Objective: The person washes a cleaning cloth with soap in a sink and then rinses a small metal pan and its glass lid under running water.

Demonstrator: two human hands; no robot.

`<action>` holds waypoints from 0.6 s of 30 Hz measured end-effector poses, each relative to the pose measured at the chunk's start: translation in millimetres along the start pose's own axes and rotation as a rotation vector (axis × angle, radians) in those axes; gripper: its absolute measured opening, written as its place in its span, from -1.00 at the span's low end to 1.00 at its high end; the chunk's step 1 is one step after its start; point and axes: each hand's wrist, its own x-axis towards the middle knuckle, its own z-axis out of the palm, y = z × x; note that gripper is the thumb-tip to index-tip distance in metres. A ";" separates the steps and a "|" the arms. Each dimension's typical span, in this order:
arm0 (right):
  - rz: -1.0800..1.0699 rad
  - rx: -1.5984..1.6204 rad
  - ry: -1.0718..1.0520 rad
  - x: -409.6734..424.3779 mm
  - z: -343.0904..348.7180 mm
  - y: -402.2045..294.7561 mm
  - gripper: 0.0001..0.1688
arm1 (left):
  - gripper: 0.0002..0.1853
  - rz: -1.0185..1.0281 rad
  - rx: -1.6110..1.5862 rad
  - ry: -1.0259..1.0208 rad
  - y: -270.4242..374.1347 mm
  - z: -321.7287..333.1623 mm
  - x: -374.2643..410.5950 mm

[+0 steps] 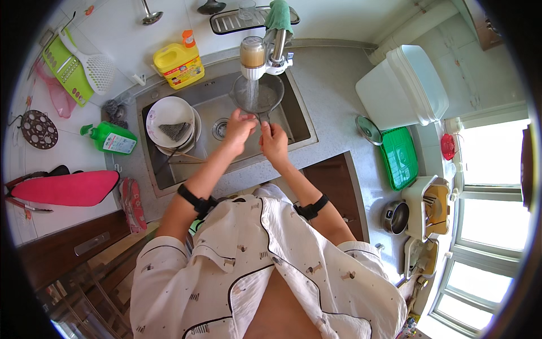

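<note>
A small dark pan [266, 104] with a long handle is held in the sink under the faucet [254, 73]. Water runs from the spout into it. My right hand [273, 142] grips the handle, thumb on top. At the near rim, close to where the handle joins, are the bent fingers of my left hand [242, 129]; whether they grip the pan is unclear. Left of my hands, white bowls [170, 111] are stacked in the steel sink [218, 91]. A grey scouring pad [174, 131] lies in the top one, and chopsticks [188, 156] stick out beside the stack.
A yellow detergent jug [179, 65] stands behind the sink, with a green soap bottle [114, 137] at its left. Along the right counter are a white bin [394, 91], a glass lid [368, 130], a green plastic lid [398, 156] and a metal pot [395, 217].
</note>
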 end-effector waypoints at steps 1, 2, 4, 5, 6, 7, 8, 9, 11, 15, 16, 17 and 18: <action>-0.004 0.037 -0.027 -1.9 -5.0 -3.8 -0.54 | -0.32 0.012 0.183 -0.037 5.6 -14.6 -3.7; 0.012 0.123 -0.074 -3.1 -10.4 -9.5 -0.56 | -0.39 0.232 0.446 -0.124 3.5 -41.4 -2.0; 0.045 0.144 -0.100 -7.1 -24.3 -24.9 -0.57 | -0.47 0.651 0.932 -0.210 19.9 -84.4 -16.2; 0.065 0.156 -0.109 -8.7 -31.4 -26.0 -0.58 | -0.49 0.852 1.152 -0.201 43.6 -97.7 -38.9; 0.064 0.167 -0.116 -8.4 -35.6 -24.7 -0.59 | -0.50 0.750 1.184 -0.243 53.5 -113.5 -49.6; 0.077 0.175 -0.119 -10.1 -37.1 -25.1 -0.58 | -0.52 0.644 1.216 -0.279 61.0 -130.6 -57.4; 0.087 0.182 -0.123 -12.1 -38.7 -29.4 -0.58 | -0.53 0.540 1.245 -0.312 65.8 -146.4 -59.9; 0.091 0.190 -0.133 -12.5 -37.8 -33.3 -0.58 | -0.55 0.333 0.844 -0.302 60.6 -161.6 -53.7; 0.078 0.210 -0.171 -13.0 -34.8 -28.1 -0.58 | -0.58 -0.061 0.034 -0.250 15.0 -194.0 -25.4; 0.094 0.203 -0.193 -12.3 -34.7 -34.6 -0.58 | -0.63 0.701 1.611 -0.172 -36.9 -218.1 -18.6; 0.089 0.191 -0.195 -13.1 -37.6 -31.7 -0.58 | -0.62 0.629 1.461 -0.139 -23.9 -203.6 -26.4; 0.085 0.179 -0.198 -13.2 -39.9 -29.7 -0.58 | -0.60 0.555 1.311 -0.106 -10.2 -188.6 -35.0; 0.083 0.182 -0.199 -13.7 -39.7 -29.3 -0.58 | -0.59 0.479 1.165 -0.071 11.2 -178.4 -48.3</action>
